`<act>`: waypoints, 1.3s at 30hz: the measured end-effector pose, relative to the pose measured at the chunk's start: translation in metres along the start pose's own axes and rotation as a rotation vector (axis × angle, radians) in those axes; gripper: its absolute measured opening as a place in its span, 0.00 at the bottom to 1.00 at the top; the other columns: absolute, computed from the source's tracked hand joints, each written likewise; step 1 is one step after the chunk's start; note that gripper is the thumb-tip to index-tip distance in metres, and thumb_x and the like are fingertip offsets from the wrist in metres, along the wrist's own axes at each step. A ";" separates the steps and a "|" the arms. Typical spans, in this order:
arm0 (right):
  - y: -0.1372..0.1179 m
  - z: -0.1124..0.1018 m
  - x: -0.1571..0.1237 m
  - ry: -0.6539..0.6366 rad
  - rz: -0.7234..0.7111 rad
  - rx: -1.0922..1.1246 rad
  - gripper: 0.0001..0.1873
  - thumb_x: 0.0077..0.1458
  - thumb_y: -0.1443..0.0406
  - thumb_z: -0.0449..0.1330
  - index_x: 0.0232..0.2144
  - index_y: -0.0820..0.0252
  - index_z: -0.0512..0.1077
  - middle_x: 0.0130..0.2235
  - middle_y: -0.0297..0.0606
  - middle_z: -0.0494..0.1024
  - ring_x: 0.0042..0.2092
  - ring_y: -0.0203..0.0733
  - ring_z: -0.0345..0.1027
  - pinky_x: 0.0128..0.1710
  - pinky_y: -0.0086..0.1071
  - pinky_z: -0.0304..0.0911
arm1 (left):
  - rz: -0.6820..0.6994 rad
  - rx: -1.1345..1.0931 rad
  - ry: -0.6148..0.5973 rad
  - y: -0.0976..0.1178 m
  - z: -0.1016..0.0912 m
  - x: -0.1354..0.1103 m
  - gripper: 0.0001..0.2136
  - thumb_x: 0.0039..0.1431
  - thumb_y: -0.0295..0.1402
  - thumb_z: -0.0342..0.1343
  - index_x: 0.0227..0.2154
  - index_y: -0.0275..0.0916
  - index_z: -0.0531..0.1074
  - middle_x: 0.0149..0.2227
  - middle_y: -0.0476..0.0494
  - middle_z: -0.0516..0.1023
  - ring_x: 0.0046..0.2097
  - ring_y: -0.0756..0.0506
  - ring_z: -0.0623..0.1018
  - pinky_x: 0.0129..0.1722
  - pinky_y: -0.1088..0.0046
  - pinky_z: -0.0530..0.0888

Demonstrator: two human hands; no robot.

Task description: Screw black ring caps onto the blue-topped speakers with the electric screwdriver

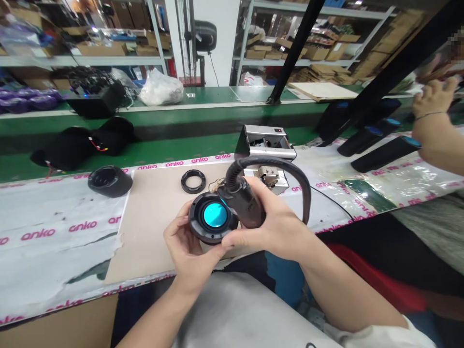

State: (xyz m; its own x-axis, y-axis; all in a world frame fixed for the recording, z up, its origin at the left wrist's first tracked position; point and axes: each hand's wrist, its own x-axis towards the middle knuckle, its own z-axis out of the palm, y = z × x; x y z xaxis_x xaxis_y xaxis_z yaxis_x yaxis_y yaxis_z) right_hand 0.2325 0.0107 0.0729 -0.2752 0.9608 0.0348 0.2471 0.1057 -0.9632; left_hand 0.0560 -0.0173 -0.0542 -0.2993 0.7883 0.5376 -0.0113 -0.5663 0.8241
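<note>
My left hand [190, 249] is wrapped round a round black speaker part [197, 227] with a shiny cyan disc in its middle. My right hand [277, 224] grips a black handheld tool [248, 205], from whose top a thick black cord loops over to the right. The tool's front end is over the right side of the speaker rim, and its tip is hidden. My right thumb reaches the speaker's lower edge. Just beyond, a loose black ring [193, 181] lies on the brown board [152, 208].
A black cylindrical housing [109, 181] stands to the left. Behind the tool is a grey metal box with a red switch [268, 140]. Dark cylinders [386, 153] lie at right, near another person's hand [435, 101]. A black slanted post [297, 53] rises behind the bench.
</note>
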 end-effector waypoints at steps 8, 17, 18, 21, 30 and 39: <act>0.002 0.001 -0.004 0.004 0.111 0.039 0.46 0.43 0.56 0.85 0.63 0.35 0.74 0.44 0.34 0.78 0.52 0.52 0.74 0.32 0.31 0.64 | -0.010 0.033 0.001 0.001 0.000 0.002 0.37 0.52 0.42 0.81 0.57 0.49 0.63 0.67 0.35 0.74 0.68 0.37 0.79 0.63 0.55 0.79; -0.006 -0.001 -0.010 -0.037 0.156 -0.139 0.40 0.49 0.54 0.81 0.62 0.37 0.72 0.50 0.33 0.80 0.39 0.44 0.75 0.35 0.37 0.71 | 0.026 -0.025 -0.011 0.002 0.001 0.003 0.37 0.49 0.36 0.83 0.57 0.48 0.66 0.66 0.36 0.76 0.69 0.38 0.78 0.66 0.57 0.78; -0.008 -0.002 -0.010 -0.048 0.174 -0.162 0.40 0.50 0.55 0.80 0.62 0.38 0.72 0.51 0.33 0.80 0.40 0.45 0.75 0.35 0.37 0.71 | 0.041 -0.028 -0.014 0.001 0.000 0.004 0.38 0.49 0.35 0.83 0.58 0.48 0.66 0.66 0.36 0.76 0.69 0.38 0.78 0.66 0.57 0.78; -0.012 -0.003 -0.009 -0.064 0.218 -0.161 0.42 0.49 0.57 0.80 0.63 0.37 0.70 0.51 0.32 0.80 0.43 0.47 0.77 0.39 0.40 0.73 | 0.075 -0.045 -0.015 -0.001 0.000 0.004 0.39 0.48 0.34 0.84 0.59 0.48 0.67 0.66 0.36 0.77 0.68 0.38 0.79 0.65 0.57 0.78; -0.010 0.002 -0.005 -0.011 0.120 0.037 0.44 0.42 0.65 0.84 0.61 0.38 0.75 0.58 0.30 0.80 0.64 0.53 0.73 0.67 0.47 0.68 | 0.088 -0.068 -0.018 -0.003 0.001 0.004 0.41 0.47 0.36 0.84 0.60 0.47 0.66 0.66 0.35 0.76 0.68 0.37 0.79 0.65 0.55 0.79; 0.006 0.001 -0.006 0.009 0.094 0.111 0.46 0.42 0.63 0.85 0.61 0.47 0.74 0.52 0.36 0.84 0.61 0.55 0.76 0.65 0.48 0.70 | 0.139 -0.027 -0.018 -0.006 0.002 0.005 0.37 0.49 0.38 0.83 0.55 0.48 0.65 0.66 0.35 0.77 0.67 0.36 0.80 0.64 0.49 0.80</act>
State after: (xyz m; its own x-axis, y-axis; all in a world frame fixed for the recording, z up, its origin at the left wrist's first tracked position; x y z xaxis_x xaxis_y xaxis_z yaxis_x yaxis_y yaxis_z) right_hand 0.2350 0.0055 0.0666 -0.2474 0.9674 -0.0548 0.1666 -0.0132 -0.9859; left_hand 0.0565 -0.0091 -0.0562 -0.2823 0.7060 0.6495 0.0030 -0.6764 0.7366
